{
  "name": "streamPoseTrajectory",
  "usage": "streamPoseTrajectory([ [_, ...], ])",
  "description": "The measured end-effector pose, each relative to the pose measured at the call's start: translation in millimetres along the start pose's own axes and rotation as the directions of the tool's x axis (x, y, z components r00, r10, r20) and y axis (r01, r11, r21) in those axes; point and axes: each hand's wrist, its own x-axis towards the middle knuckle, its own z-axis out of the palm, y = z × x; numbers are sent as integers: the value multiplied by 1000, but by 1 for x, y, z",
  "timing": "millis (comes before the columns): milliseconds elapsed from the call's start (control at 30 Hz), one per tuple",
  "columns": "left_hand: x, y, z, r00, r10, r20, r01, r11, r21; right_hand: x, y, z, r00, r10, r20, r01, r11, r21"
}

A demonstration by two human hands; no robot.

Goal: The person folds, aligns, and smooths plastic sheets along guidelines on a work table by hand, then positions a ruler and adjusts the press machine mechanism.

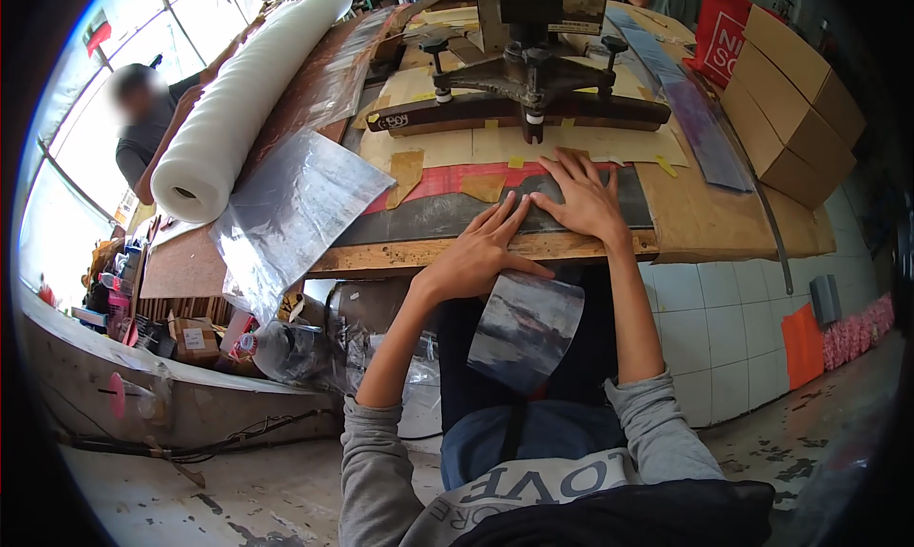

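My left hand [484,249] lies with its fingers stretched out on the dark work surface [419,220] at the table's front edge. Below its thumb, a glossy, greyish plastic piece [528,330] hangs over the edge above my lap; whether the thumb presses on it I cannot tell. My right hand [584,201] rests flat beside it, fingers spread and reaching forward to the red strip [443,183] with brown tape patches. Just beyond the fingertips stands a press machine [533,71] with a long dark bar [590,115] across the board. Neither hand grips anything visible.
A large white roll [252,99] and a clear plastic sheet [300,199] lie at the left. Cardboard boxes [790,109], a red bag [714,38] and a long metal strip [762,199] are at the right. A person [157,119] stands beyond the roll; another is at the back.
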Motion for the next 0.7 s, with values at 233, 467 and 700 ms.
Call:
streamPoseTrajectory([
  [233, 0, 0, 0, 1000, -6, 3, 6, 1000, -2, 1, 0, 0, 1000, -2, 1, 2, 1000, -12],
  [467, 1, 1, 1, 1000, -2, 0, 2, 1000, 7, 1, 3, 4, 1000, -10, -28, 11, 1000, 14],
  [700, -1, 1, 3, 1000, 12, -26, -11, 999, 51, -2, 3, 7, 991, -70, -117, 64, 997, -48],
])
